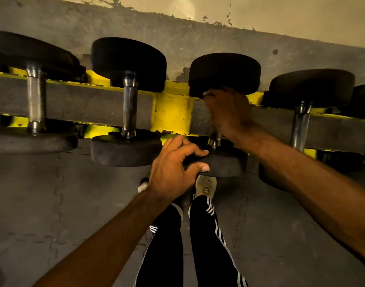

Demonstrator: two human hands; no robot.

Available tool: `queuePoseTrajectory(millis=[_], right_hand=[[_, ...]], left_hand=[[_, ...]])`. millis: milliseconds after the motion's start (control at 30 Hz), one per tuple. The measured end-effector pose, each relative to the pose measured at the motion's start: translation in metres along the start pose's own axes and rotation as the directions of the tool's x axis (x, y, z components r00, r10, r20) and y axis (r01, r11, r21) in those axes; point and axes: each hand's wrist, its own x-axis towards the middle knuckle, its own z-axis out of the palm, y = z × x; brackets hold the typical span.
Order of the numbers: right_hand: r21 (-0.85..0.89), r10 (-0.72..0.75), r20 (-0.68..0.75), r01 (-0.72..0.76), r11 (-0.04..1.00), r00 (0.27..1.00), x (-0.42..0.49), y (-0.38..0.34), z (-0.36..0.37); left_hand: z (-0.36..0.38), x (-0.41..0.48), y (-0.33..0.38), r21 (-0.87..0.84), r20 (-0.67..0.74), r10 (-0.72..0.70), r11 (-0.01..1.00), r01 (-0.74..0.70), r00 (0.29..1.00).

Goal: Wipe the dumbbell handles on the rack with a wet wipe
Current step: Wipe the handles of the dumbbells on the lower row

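Five dumbbells sit in a row on 1 yellow rack (pixel 173 112), handles running front to back: 1st dumbbell (pixel 35 96), 2nd dumbbell (pixel 129 106), 3rd dumbbell (pixel 225 73), 4th dumbbell (pixel 310 88) & 5th dumbbell (pixel 364 100), cut off at the right edge.

Two hands, both on the 3rd. L hand (pixel 173 172) grips the rim of its near plate (pixel 227 164), thumb on the side, fingers over the top. R hand (pixel 227 112) is curled round its handle (pixel 214 139) & hides most of it. 1 small white bit of wet wipe (pixel 206 93) pokes out by the fingertips, right up by the far plate.

Two white shoes (pixel 205 186) stand on the grey floor mats (pixel 53 204) under that near plate.

Room: small gap btw the 1st & 2nd near plates. L hand fills the gap btw 2nd & 3rd. R forearm covers the 4th's near plate. Grey wall (pixel 177 38) is close behind the far plates.
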Motion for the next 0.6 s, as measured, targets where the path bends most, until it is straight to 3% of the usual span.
queuePoseTrajectory(millis=[100,200,267,333,400,500,600], right_hand=[[-0.127,0.068,0.19,-0.044,0.991,0.979,0.0,-0.013,-0.001],[-0.144,-0.07,0.221,0.104,0.984,0.973,-0.015,-0.013,-0.004],[-0.096,-0.194,0.191,0.215,0.972,0.962,-0.022,-0.002,-0.007],[0.054,-0.229,0.054,0.227,0.973,0.972,-0.027,0.013,-0.004],[0.315,-0.031,-0.103,0.062,0.947,0.994,-0.035,0.026,0.003],[0.725,0.333,-0.005,-0.226,0.651,0.943,-0.055,0.028,0.021],[0.879,0.461,0.161,-0.34,0.335,0.872,-0.062,0.022,0.028]], left_hand=[[0.0,0.0,0.001,0.002,0.006,-0.008,1.0,0.008,1.0],[0.0,0.0,0.002,0.014,0.005,-0.012,1.0,0.012,1.0],[0.0,0.0,0.001,0.007,0.004,-0.01,1.0,0.01,1.0],[0.001,-0.001,0.0,0.004,-0.002,-0.002,1.0,0.002,1.0],[0.001,-0.001,-0.001,-0.003,0.0,0.001,1.0,-0.001,1.0],[0.001,-0.001,-0.001,-0.005,0.006,-0.002,1.0,0.002,1.0],[0.001,0.0,-0.001,-0.012,0.005,0.002,1.0,-0.002,1.0]])
